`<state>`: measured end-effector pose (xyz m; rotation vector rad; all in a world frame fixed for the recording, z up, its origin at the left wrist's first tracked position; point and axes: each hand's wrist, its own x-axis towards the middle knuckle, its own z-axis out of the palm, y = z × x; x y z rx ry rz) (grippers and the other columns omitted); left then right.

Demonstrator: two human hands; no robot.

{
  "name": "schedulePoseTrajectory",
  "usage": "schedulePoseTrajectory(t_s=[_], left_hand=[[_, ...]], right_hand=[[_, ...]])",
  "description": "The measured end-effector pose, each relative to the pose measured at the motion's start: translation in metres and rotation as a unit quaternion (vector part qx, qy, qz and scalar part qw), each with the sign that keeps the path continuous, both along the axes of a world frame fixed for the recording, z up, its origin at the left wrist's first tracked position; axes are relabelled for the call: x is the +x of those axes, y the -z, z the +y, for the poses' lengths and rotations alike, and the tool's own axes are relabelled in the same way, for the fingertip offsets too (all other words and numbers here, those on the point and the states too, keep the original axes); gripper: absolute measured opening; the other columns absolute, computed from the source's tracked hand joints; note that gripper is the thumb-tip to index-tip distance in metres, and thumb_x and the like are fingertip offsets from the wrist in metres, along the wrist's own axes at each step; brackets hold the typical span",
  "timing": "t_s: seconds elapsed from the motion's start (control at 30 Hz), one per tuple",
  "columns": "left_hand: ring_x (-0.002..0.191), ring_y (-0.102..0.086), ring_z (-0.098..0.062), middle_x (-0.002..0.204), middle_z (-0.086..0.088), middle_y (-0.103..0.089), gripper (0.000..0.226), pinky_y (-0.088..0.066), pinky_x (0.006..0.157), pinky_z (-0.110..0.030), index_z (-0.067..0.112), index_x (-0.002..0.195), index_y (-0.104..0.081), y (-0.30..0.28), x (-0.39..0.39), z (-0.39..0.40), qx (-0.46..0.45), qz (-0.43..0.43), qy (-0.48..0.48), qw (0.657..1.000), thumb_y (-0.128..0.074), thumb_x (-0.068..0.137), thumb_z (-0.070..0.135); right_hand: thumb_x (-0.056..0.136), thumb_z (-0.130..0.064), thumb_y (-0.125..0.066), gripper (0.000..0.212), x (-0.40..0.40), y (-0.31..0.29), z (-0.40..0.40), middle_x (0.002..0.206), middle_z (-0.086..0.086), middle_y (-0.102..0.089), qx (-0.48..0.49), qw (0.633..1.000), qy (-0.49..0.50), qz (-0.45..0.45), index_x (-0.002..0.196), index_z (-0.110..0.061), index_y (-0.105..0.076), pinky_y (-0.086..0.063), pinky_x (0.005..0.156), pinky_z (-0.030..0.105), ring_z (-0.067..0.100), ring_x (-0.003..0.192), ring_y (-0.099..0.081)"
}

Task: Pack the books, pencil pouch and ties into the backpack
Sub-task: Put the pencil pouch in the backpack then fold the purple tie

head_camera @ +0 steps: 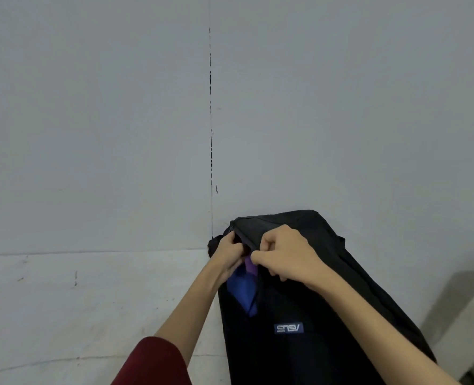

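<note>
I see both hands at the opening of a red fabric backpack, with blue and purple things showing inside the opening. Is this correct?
Not fully. The head view shows a black fabric backpack, not a red one; only the sleeve on the left arm is red. The rest is right: the left hand and the right hand are both at its opening, with the blue item and the purple item showing inside.

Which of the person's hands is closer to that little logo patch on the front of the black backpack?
Right. The right hand holds the backpack's opening edge above the logo patch. The left hand holds the opposite edge, higher up and further off to the left.
</note>
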<state>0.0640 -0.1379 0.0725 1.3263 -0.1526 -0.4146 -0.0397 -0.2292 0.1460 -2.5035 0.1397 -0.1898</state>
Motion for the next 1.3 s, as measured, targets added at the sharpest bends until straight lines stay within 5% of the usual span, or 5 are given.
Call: schedulePoseTrajectory(t_s=[0.2, 0.37, 0.6, 0.83, 1.3], left_hand=[[0.079, -0.058, -0.018, 0.095, -0.008, -0.061, 0.03, -0.048, 0.061, -0.024, 0.003, 0.113, -0.048, 0.008, -0.005, 0.002, 0.056, -0.036, -0.076, 0.995, -0.047, 0.086, -0.011], [0.077, -0.067, -0.006, 0.094, -0.003, -0.068, 0.04, -0.052, 0.066, -0.018, 0.005, 0.109, -0.059, 0.008, -0.008, 0.03, 0.021, -0.062, 0.12, 0.991, -0.042, 0.083, -0.021], [0.065, -0.048, -0.001, 0.081, 0.006, -0.056, 0.022, -0.037, 0.058, -0.007, 0.026, 0.074, -0.062, 0.012, -0.018, 0.041, 0.294, -0.321, -0.126, 0.892, -0.069, 0.073, 0.005], [0.054, -0.054, -0.009, 0.07, -0.002, -0.058, 0.032, -0.042, 0.045, -0.018, 0.013, 0.08, -0.046, 0.027, -0.013, 0.062, 0.384, -0.097, -0.041, 0.917, -0.059, 0.089, 0.041], [0.035, -0.046, -0.01, 0.062, -0.013, -0.053, 0.029, -0.036, 0.033, -0.018, 0.009, 0.066, -0.037, 0.012, -0.013, 0.11, 0.375, -0.183, -0.147, 0.897, -0.046, 0.093, 0.012]], right_hand=[[0.071, -0.026, -0.065, 0.02, 0.002, 0.005, 0.006, 0.049, -0.004, -0.053, -0.015, 1.0, -0.012, 0.005, 0.06, -0.017, -0.052, -0.049, 0.061, 0.026, 0.011, 0.038, -0.048], [0.074, -0.033, -0.067, 0.026, 0.005, 0.01, 0.005, 0.054, -0.007, -0.055, -0.039, 0.999, -0.031, 0.016, 0.061, -0.02, -0.048, -0.048, 0.062, 0.026, 0.008, 0.042, -0.048], [0.081, -0.032, -0.057, 0.021, 0.004, 0.035, 0.011, 0.093, -0.003, -0.063, -0.145, 0.988, -0.043, -0.023, 0.098, -0.023, -0.047, -0.035, 0.067, 0.03, 0.023, 0.089, -0.054], [0.089, -0.029, -0.046, 0.014, -0.004, 0.044, 0.023, 0.082, 0.003, -0.053, -0.252, 0.966, -0.033, -0.044, 0.088, -0.015, -0.044, -0.031, 0.058, 0.03, 0.024, 0.073, -0.045], [0.1, -0.022, -0.033, 0.013, 0.001, 0.045, 0.074, 0.082, 0.005, -0.054, -0.255, 0.961, -0.052, -0.094, 0.092, -0.016, -0.041, -0.019, 0.046, 0.023, 0.019, 0.062, -0.04]])
